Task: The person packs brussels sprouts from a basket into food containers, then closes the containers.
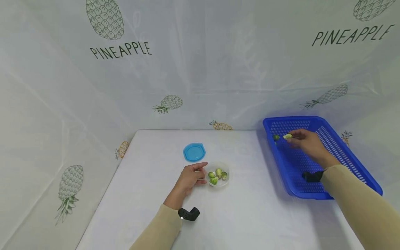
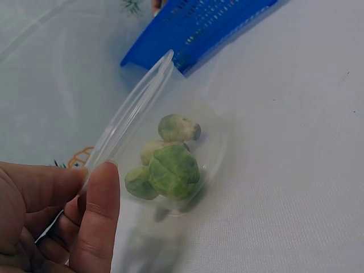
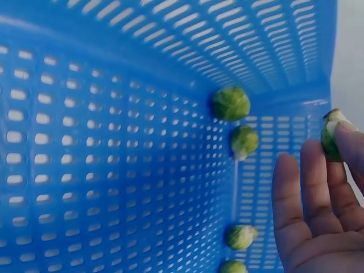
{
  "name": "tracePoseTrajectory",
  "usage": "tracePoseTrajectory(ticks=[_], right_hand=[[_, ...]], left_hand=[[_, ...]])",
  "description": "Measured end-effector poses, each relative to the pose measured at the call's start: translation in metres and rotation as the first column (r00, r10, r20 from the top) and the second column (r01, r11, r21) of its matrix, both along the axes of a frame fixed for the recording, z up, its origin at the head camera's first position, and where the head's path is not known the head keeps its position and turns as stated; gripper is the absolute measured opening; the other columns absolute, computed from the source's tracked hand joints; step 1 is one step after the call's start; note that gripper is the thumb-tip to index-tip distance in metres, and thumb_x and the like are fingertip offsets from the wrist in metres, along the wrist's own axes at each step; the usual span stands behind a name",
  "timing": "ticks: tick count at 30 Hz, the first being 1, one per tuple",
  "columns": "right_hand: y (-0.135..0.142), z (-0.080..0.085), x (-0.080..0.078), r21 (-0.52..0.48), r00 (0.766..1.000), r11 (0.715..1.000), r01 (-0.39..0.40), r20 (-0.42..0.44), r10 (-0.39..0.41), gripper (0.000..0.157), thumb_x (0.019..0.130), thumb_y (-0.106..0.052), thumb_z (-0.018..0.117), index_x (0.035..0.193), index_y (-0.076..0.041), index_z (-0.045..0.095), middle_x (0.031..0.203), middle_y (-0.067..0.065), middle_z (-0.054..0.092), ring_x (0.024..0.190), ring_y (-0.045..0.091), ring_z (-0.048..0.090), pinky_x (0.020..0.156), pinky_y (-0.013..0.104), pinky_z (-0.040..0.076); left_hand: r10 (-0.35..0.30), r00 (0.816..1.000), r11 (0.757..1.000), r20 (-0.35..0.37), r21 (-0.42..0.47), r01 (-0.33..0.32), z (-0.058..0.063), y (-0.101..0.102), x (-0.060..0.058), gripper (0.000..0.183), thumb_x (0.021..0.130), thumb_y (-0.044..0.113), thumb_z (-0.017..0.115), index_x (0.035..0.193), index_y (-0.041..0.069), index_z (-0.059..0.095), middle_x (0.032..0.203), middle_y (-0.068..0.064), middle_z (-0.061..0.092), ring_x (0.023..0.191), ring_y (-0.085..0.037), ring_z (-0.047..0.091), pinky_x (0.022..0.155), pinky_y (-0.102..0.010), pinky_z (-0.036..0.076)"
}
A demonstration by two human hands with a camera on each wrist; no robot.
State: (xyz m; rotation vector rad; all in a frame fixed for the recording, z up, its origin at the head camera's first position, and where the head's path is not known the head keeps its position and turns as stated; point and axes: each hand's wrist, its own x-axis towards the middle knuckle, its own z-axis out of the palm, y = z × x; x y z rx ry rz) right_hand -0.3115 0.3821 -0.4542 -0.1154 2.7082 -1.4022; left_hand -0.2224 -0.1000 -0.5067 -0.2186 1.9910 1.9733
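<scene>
My left hand (image 1: 191, 177) pinches the rim of a clear plastic bowl (image 2: 211, 165) between thumb and fingers. Several Brussels sprouts (image 1: 218, 173) sit in that bowl, which stands on the white table. Over the blue basket (image 1: 282, 166), my right hand (image 1: 307, 145) holds one Brussels sprout (image 3: 331, 136) between thumb and fingertips, its other fingers spread. More Brussels sprouts (image 3: 230, 103) lie along the basket's far-left side, as the right wrist view shows; the head view shows only part of them.
A light blue lid (image 1: 194, 152) lies flat on the table behind the bowl. The basket stands at the table's right side, with raised slotted walls. A pineapple-printed sheet (image 1: 203, 69) hangs behind the table.
</scene>
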Motion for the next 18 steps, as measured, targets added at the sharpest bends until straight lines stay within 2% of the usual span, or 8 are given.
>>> tracePoseTrajectory(ticks=[4,6,9,13,16,18], right_hand=[[-0.005,0.005,0.004,0.0,0.999,1.0,0.011,-0.032,-0.011,0.052,0.107,-0.034,0.065,0.144,0.0,0.053,0.14,0.023,0.058,0.1,0.007,0.072,0.086,0.033,0.065],[-0.007,0.008,0.007,0.006,0.999,1.0,0.017,-0.047,-0.017,0.052,0.106,-0.034,0.065,0.144,-0.001,0.054,0.139,0.021,0.059,0.1,0.008,0.073,0.084,0.031,0.065],[-0.011,0.012,0.01,0.017,0.997,0.999,0.036,-0.065,-0.035,0.053,0.105,-0.036,0.066,0.145,-0.003,0.054,0.135,0.015,0.063,0.099,0.01,0.074,0.084,0.033,0.064],[-0.014,0.017,0.015,0.014,0.996,0.998,0.059,-0.072,-0.058,0.054,0.104,-0.039,0.068,0.145,-0.006,0.055,0.128,0.001,0.068,0.096,0.007,0.074,0.092,0.043,0.058],[-0.017,0.021,0.018,-0.007,0.995,0.998,0.065,-0.071,-0.065,0.054,0.104,-0.039,0.068,0.145,-0.008,0.056,0.125,-0.008,0.068,0.097,0.006,0.075,0.093,0.032,0.057],[-0.021,0.024,0.021,-0.023,0.994,0.997,0.068,-0.08,-0.069,0.053,0.103,-0.039,0.069,0.145,-0.008,0.057,0.124,-0.01,0.068,0.097,0.004,0.075,0.088,0.021,0.058]], left_hand=[[-0.002,1.0,1.0,-0.002,0.004,0.002,-0.001,-0.001,-0.001,0.046,0.098,-0.002,0.065,0.143,0.009,0.067,0.103,-0.003,0.056,0.078,-0.014,0.063,0.073,-0.026,0.065],[-0.003,1.0,1.0,0.0,0.008,0.003,-0.001,-0.001,-0.001,0.046,0.098,-0.002,0.065,0.143,0.009,0.067,0.104,-0.003,0.056,0.078,-0.014,0.063,0.073,-0.026,0.065],[-0.006,1.0,1.0,0.001,0.008,0.006,-0.002,-0.001,-0.002,0.046,0.098,-0.001,0.065,0.143,0.009,0.066,0.104,-0.003,0.056,0.078,-0.014,0.063,0.073,-0.026,0.065],[-0.008,1.0,1.0,-0.001,0.006,0.008,-0.002,-0.002,-0.001,0.046,0.099,-0.001,0.065,0.144,0.008,0.066,0.105,-0.004,0.055,0.079,-0.015,0.063,0.073,-0.025,0.065],[-0.007,1.0,1.0,-0.009,0.005,0.007,-0.002,-0.001,0.0,0.046,0.099,-0.001,0.065,0.144,0.008,0.066,0.105,-0.004,0.055,0.079,-0.015,0.063,0.073,-0.025,0.065],[-0.006,1.0,1.0,-0.013,0.007,0.006,-0.003,-0.001,0.0,0.046,0.099,-0.001,0.065,0.144,0.008,0.066,0.104,-0.004,0.054,0.079,-0.014,0.063,0.073,-0.025,0.065]])
